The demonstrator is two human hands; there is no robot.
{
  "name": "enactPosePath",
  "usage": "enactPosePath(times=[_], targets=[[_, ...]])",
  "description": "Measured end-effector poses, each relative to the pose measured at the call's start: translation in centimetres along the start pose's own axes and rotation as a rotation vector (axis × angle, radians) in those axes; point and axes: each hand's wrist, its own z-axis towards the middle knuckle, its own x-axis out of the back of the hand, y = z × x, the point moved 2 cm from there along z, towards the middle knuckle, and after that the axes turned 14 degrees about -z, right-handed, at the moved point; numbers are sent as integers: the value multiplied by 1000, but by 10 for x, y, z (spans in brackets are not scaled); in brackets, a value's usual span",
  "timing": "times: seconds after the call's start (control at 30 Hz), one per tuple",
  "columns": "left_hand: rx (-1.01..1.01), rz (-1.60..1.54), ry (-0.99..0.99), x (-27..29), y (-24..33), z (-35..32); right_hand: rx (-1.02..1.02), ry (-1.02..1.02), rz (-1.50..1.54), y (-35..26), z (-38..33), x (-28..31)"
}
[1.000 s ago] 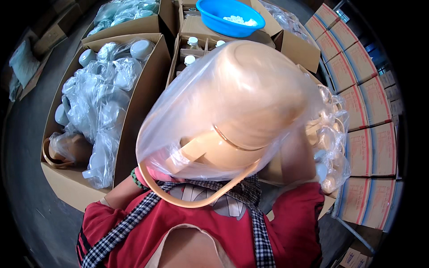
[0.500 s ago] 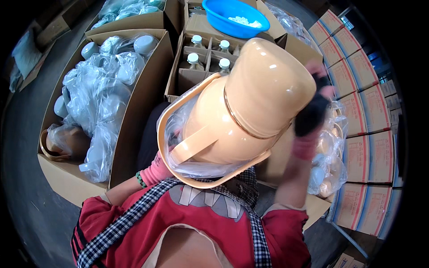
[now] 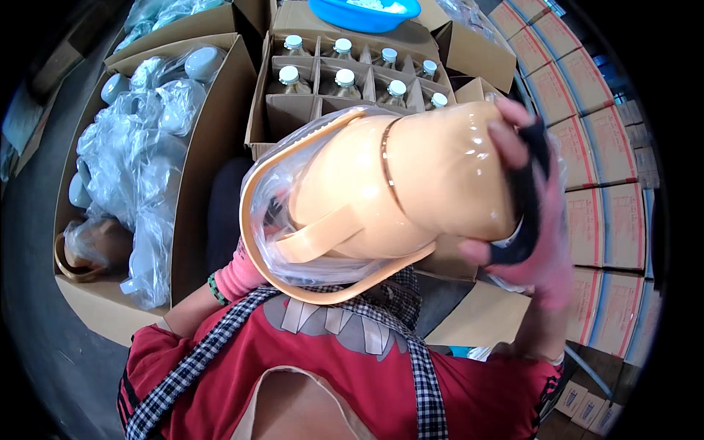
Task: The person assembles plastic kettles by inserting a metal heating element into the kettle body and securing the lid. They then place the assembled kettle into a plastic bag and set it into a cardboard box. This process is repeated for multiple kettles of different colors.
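Note:
A peach-coloured thermos flask (image 3: 330, 183) lies tilted across my lap, its rounded lid (image 3: 451, 165) toward the right. Clear plastic wrapping (image 3: 293, 273) covers its lower part, and a carrying handle (image 3: 253, 213) loops around that end. My left hand (image 3: 246, 273), in a pink glove, holds the flask from its lower end, with most fingers hidden behind the body and plastic. Around the end of the lid, my right hand (image 3: 546, 249) is closed, fingers on top and thumb below. It wears a pink glove with a black band and bare fingertips.
At the left stands an open carton (image 3: 192, 161) of plastic-wrapped grey-white flasks and a brown one. Ahead, a divided carton (image 3: 260, 110) holds several bottles with pale caps. A blue basin (image 3: 352, 20) with white pieces sits beyond it. Stacked cartons (image 3: 605, 220) line the right.
My right hand has come from beside the lid onto its end and closed there. The flask has tipped lower toward the right, and the view has shifted.

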Motion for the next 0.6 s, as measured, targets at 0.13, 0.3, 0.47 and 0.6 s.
enactPosePath(times=[0.13,0.3,0.47,0.6], targets=[[336,-289,33,25,-49,3,-37,-67,198,23,15,-11],[274,353,-193,3,-6,3,-615,-328,454,28,9,-25],[171,102,-43,-1,8,12,-1099,-472,679,51,-14,34],[-218,853,-179,1,19,14,-417,-21,-66,-9,17,17]])
